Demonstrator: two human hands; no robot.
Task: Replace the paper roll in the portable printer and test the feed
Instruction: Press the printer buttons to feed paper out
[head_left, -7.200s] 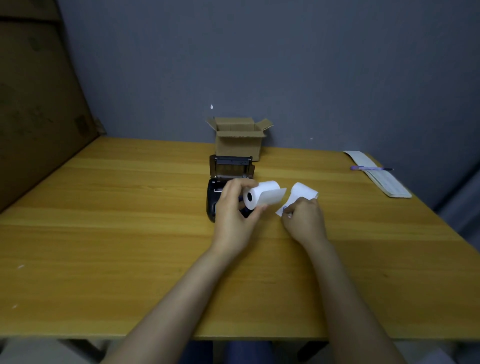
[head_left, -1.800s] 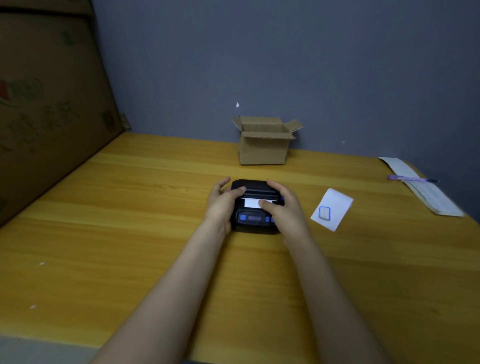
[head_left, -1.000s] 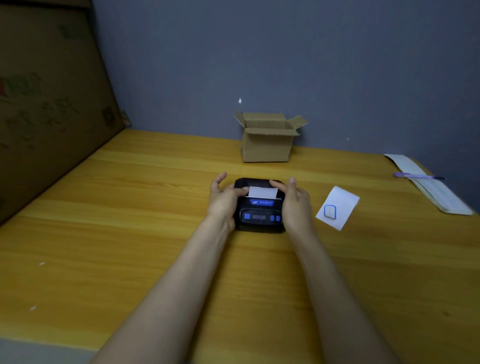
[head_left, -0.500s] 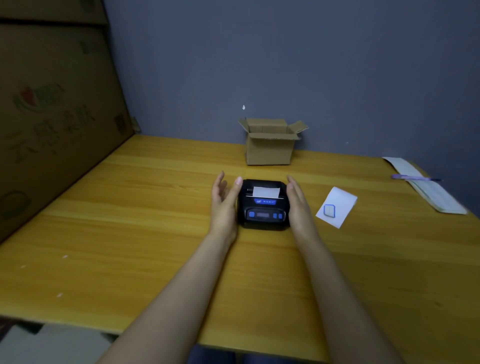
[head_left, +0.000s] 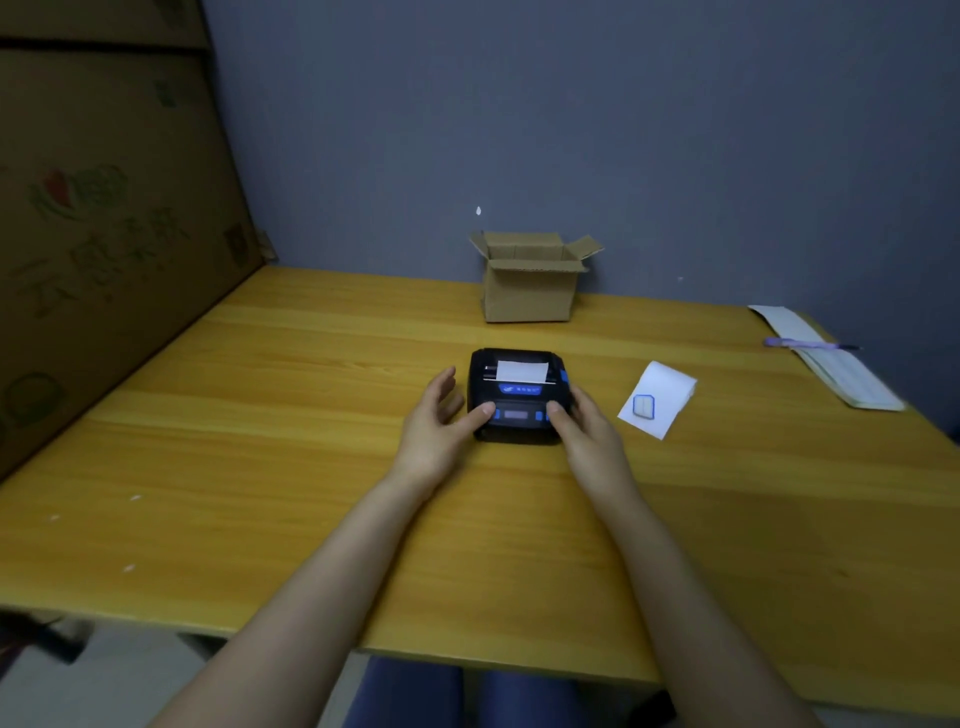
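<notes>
A small black portable printer (head_left: 517, 382) with blue buttons sits on the wooden table (head_left: 311, 467), its lid closed. A short white paper end (head_left: 522, 371) sticks out of its slot. My left hand (head_left: 439, 423) rests at the printer's left side, thumb on the front left button area, fingers spread. My right hand (head_left: 584, 428) is at the right front corner, its thumb on the right button area. A torn white paper piece (head_left: 660, 397) with a blue sticker lies to the right.
An open small cardboard box (head_left: 530, 278) stands at the back by the grey wall. A long paper sheet (head_left: 831, 364) with a purple pen (head_left: 805, 344) lies at the far right. A large cardboard panel (head_left: 104, 234) leans along the left side.
Earlier I held the paper roll above the open printer; now the lid is closed with paper sticking out. My hands slid from the printer's sides to its front, thumbs on the buttons.
</notes>
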